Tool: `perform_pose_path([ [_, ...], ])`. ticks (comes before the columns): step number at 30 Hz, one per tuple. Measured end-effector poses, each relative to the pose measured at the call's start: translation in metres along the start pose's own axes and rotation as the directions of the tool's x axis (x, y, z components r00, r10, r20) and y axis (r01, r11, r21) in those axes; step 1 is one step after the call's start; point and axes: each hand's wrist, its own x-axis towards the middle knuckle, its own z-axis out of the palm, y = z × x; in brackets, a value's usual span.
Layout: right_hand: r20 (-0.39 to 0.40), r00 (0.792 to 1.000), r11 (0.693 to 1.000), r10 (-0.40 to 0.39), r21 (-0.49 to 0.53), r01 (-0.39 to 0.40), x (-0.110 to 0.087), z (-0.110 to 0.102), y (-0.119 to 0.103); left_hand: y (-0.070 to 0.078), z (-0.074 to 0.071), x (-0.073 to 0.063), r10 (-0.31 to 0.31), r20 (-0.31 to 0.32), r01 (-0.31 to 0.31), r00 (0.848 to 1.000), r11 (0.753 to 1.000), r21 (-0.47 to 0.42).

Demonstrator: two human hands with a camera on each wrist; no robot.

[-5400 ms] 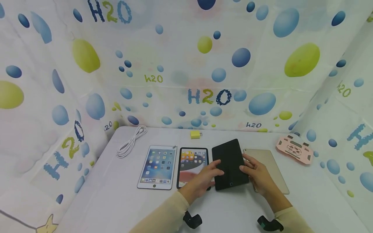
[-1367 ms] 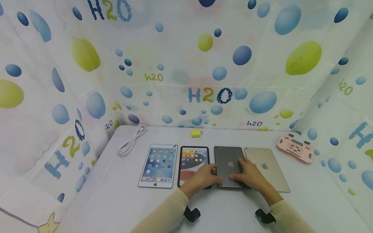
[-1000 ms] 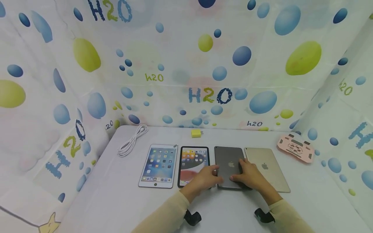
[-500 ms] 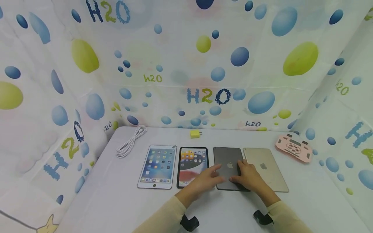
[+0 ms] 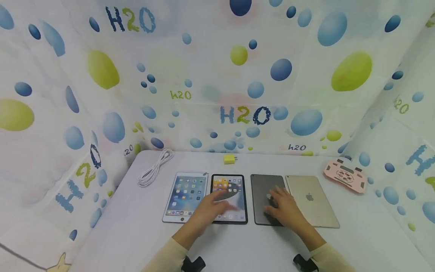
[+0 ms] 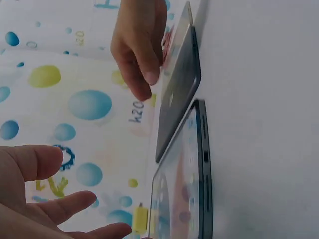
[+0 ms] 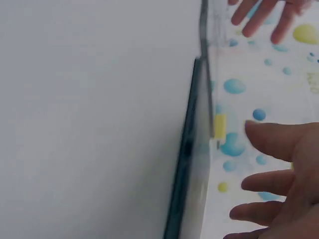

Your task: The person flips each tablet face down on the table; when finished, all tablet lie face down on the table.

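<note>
Left hand [image 5: 205,210] spread, empty, above black-framed tablet [image 5: 239,202], lower centre of frame. Right hand [image 5: 286,209] spread, empty, over grey tablet [image 5: 262,184], lower right of centre. Adjustments probably best by edges, lightly.

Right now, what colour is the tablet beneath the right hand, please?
The tablet is dark grey on its upward-facing back, clearest in the head view.

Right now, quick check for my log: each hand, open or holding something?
Left hand: open, holding nothing, over the black-framed tablet.
Right hand: open, holding nothing, over the dark gray tablet.
</note>
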Motion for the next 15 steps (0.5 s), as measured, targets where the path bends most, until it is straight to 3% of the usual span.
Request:
perform_pose_path([
  [3,-0.018,1.0,0.986,0.024,0.168,-0.02,0.0,0.003,-0.004,-0.005,-0.01,-0.003,-0.019,-0.031,0.017,0.999,0.999,-0.041],
  [6,-0.003,1.0,0.938,0.009,0.347,-0.007,0.005,0.006,-0.009,-0.009,-0.014,-0.003,-0.036,-0.078,0.032,0.996,0.998,-0.049],
  [10,0.094,0.995,0.831,-0.025,0.556,-0.032,0.011,0.011,-0.02,-0.013,-0.015,-0.003,-0.058,-0.111,0.053,0.992,0.998,-0.044],
  [15,0.2,0.979,0.68,-0.038,0.723,-0.121,0.019,0.022,-0.032,-0.017,-0.015,-0.006,-0.059,-0.117,0.055,0.991,0.998,-0.039],
])
